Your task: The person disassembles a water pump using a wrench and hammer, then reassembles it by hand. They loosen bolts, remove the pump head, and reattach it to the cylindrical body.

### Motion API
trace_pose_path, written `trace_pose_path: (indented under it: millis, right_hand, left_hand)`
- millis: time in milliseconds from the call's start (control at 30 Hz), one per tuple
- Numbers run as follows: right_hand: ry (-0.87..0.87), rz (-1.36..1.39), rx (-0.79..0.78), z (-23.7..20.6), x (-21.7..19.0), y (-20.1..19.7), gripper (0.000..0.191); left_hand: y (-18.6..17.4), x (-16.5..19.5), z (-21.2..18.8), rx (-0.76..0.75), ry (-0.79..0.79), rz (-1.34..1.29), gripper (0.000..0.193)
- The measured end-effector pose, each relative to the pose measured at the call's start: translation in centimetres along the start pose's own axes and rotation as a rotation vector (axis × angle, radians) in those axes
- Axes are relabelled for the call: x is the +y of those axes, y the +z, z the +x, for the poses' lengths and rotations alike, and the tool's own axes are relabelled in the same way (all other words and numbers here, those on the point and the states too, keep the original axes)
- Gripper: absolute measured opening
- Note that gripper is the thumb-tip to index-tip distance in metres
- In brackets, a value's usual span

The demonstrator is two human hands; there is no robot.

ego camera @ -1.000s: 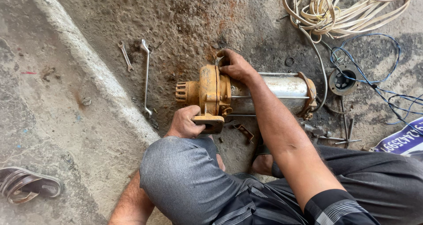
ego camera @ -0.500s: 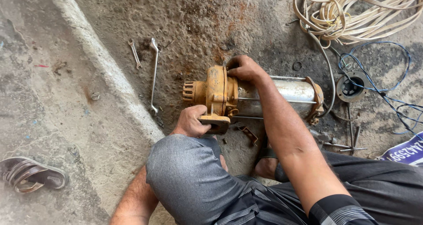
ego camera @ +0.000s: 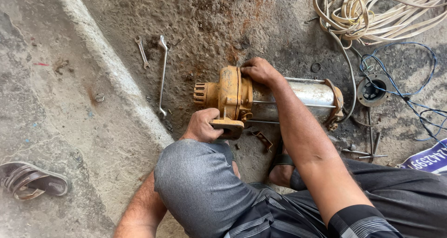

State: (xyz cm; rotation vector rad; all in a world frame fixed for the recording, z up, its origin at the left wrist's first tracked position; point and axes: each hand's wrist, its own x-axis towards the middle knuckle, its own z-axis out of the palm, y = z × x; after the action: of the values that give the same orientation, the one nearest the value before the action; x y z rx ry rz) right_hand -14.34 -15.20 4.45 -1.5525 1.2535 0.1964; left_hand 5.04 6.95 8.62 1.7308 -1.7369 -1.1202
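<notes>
Pump: one rusty yellow-orange cast pump head joined to a shiny steel cylindrical motor body (ego camera: 279, 96), lying on its side on the stained concrete floor (ego camera: 209, 14), just in front of the person's bent knee
Left hand (ego camera: 202, 125): at the pump's near side, fingers curled tight around the flat yellow foot of the pump head
Right hand (ego camera: 258, 71): on top of the pump, fingers bent and pressed over the seam where the yellow head meets the steel body
Spanners: two, a short grey one (ego camera: 142, 51) and a long slim one (ego camera: 162, 75), lying side by side left of the pump, well apart from it
Cables: one coil of cream cable (ego camera: 372, 14) beyond the pump's far end; one loose tangle of thin blue wire (ego camera: 414, 79) right of it
Cap: one round dark cap (ego camera: 372, 91) just past the pump's motor end
Sandal: one brown strapped sandal (ego camera: 32, 181) far left of the pump
</notes>
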Motion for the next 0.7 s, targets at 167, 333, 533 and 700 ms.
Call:
trace_pose_path:
  millis: [167,333,533,700]
  right_hand:
    - [-0.066,-0.036,0.019,-0.47,-0.08,-0.14,0.036]
    - [-0.012,-0.001,-0.001,-0.67,-0.4,-0.21,0.036]
    - [-0.036,-0.064,0.001,-0.2,-0.11,-0.19,0.04]
    - [-0.145,-0.012,0.005,-0.32,0.13,-0.24,0.035]
  left_hand:
    - [-0.03,0.22,-0.04,-0.013,-0.012,0.001,0.028]
    - [-0.27,0.54,0.07,-0.014,-0.031,-0.009,0.03]
    - [-0.41,0.78,0.03,0.016,0.021,-0.026,0.029]
    - [-0.47,0.85,0.01,0.003,-0.016,-0.043,0.031]
